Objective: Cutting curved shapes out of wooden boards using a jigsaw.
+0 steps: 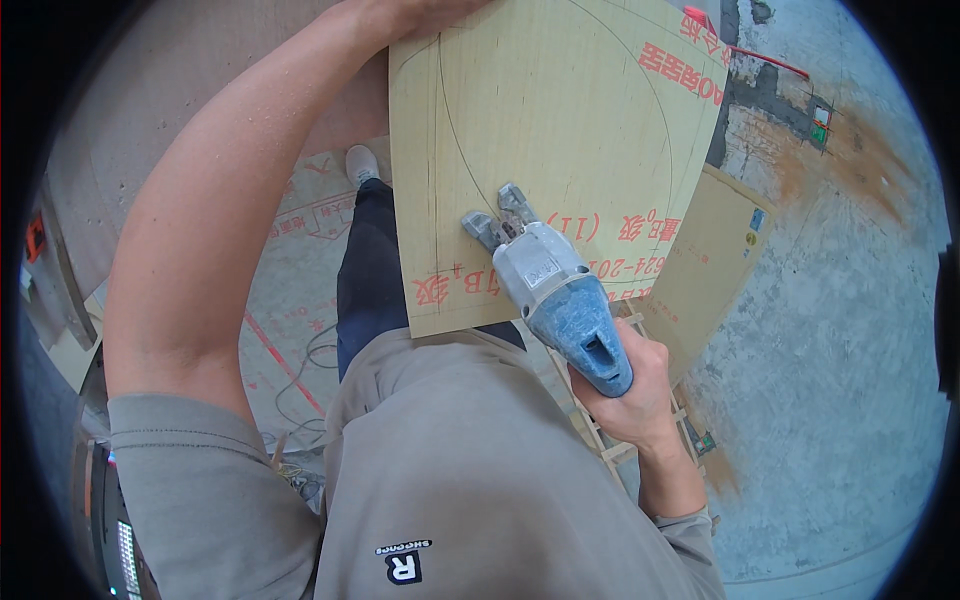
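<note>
My right hand (637,385) is closed around the rear handle of a blue and silver jigsaw (557,290). The saw's forked metal base lies on a pale plywood board (540,110), close to the lower end of a curved pencil line. Another pencil arc runs down the board's right part, and a straight line runs along its left side. Red printing marks the sheet. Stretched forward, my left arm brings my left hand (430,12) to the board's far left corner. That hand's fingers are cut off by the picture's top edge. The saw's blade cannot be made out.
Another board (705,265) leans or lies at the right, beside a wooden slatted frame (615,455). A grey cord (290,395) loops over the printed floor covering on the left. Bare concrete floor (830,400) spreads out at right, with a small green-and-orange box (821,124) set in it.
</note>
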Demonstrator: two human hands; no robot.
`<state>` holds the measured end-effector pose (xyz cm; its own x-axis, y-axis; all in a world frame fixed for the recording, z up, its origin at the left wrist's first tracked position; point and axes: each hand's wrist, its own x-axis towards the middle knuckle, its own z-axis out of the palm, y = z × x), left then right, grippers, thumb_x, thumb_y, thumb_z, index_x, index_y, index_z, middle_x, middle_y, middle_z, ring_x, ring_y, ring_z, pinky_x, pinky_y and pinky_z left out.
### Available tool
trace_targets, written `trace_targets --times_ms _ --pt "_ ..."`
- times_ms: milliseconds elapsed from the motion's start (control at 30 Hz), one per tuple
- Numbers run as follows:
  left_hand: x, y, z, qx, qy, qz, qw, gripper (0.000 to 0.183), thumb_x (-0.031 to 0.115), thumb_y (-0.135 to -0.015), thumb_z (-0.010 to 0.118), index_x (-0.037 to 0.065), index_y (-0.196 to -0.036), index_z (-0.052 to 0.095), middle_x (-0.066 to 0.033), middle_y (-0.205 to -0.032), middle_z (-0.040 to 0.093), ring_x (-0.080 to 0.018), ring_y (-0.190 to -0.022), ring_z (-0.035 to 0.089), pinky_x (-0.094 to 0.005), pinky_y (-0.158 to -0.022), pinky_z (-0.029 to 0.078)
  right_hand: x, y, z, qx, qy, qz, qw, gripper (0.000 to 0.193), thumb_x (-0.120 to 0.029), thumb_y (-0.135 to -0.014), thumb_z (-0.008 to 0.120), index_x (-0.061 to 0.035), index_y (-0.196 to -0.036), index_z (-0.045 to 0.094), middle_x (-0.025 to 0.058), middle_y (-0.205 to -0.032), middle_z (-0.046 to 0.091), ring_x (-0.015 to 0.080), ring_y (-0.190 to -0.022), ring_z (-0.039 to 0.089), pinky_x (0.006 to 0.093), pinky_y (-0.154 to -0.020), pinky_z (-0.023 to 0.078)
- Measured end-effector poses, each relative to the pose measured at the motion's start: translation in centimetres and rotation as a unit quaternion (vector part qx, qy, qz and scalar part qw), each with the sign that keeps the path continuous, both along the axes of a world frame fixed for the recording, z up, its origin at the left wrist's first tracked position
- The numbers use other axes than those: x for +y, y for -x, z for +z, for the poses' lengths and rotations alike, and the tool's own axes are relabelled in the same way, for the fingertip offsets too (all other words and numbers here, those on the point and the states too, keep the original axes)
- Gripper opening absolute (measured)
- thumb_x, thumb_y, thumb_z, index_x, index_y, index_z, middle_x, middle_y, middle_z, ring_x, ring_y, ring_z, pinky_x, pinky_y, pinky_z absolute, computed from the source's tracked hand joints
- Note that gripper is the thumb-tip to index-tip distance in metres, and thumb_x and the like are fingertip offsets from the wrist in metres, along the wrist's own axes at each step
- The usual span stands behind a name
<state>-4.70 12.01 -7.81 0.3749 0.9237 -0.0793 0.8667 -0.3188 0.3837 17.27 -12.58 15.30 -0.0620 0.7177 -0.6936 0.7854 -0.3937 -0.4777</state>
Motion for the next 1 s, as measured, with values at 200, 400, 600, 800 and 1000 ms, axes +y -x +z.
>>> trace_targets --times_ms 200,400,600,800,1000 --pt "0.0 0.1 0.0 0.002 0.000 0.002 1.000 0.061 0.051 -0.099 0.054 0.016 -0.150 0.052 -0.0137 -0.167 0.037 -0.0283 -0.157 0.030 -0.0592 -0.127 0.013 0.2 0.2 -0.1 0.002 -0.003 -0.001 1.000 0.017 0.000 -0.076 0.075 -0.0013 -0.089 0.066 0.0124 -0.074 0.066 0.0268 -0.064 0.066 0.0337 -0.065 0.051" --pt "0.2 2.8 0.0 -0.267 0.145 -0.118 0.945 0.063 0.048 -0.102 0.051 0.012 -0.153 0.048 -0.0168 -0.169 0.031 -0.0286 -0.158 0.026 -0.0597 -0.128 0.010 -0.4 0.0 -0.3 -0.001 -0.006 -0.007 1.000 0.017 -0.001 -0.076 0.076 -0.0019 -0.090 0.066 0.0123 -0.075 0.066 0.0267 -0.065 0.067 0.0336 -0.066 0.052" --pt "2.4 0.3 -3.3 -0.001 -0.056 -0.153 0.987 0.068 0.043 -0.105 0.044 -0.003 -0.154 0.040 -0.0190 -0.170 0.026 -0.0291 -0.159 0.022 -0.0586 -0.129 0.004 -0.4 0.2 -0.1 -0.015 0.011 -0.014 1.000 0.019 -0.001 -0.076 0.076 -0.0012 -0.093 0.067 0.0134 -0.078 0.068 0.0270 -0.067 0.069 0.0339 -0.067 0.053" --pt "1.4 0.5 -0.6 0.044 0.018 -0.155 0.987 0.067 0.042 -0.105 0.044 -0.003 -0.153 0.038 -0.0172 -0.169 0.030 -0.0277 -0.160 0.021 -0.0581 -0.129 -0.001 -1.6 -1.5 -0.4 -0.012 0.025 0.008 1.000 0.021 -0.001 -0.074 0.075 -0.0010 -0.094 0.067 0.0129 -0.081 0.069 0.0298 -0.069 0.069 0.0354 -0.068 0.053" --pt "-1.2 2.0 -0.3 0.036 0.027 -0.116 0.992 0.069 0.049 -0.102 0.049 -0.002 -0.148 0.044 -0.0154 -0.168 0.034 -0.0272 -0.160 0.021 -0.0580 -0.129 -0.002 -2.4 -2.7 -0.3 -0.022 0.027 0.056 0.998 0.023 -0.003 -0.070 0.075 -0.0013 -0.091 0.065 0.0158 -0.080 0.066 0.0363 -0.069 0.066 0.0377 -0.067 0.053"
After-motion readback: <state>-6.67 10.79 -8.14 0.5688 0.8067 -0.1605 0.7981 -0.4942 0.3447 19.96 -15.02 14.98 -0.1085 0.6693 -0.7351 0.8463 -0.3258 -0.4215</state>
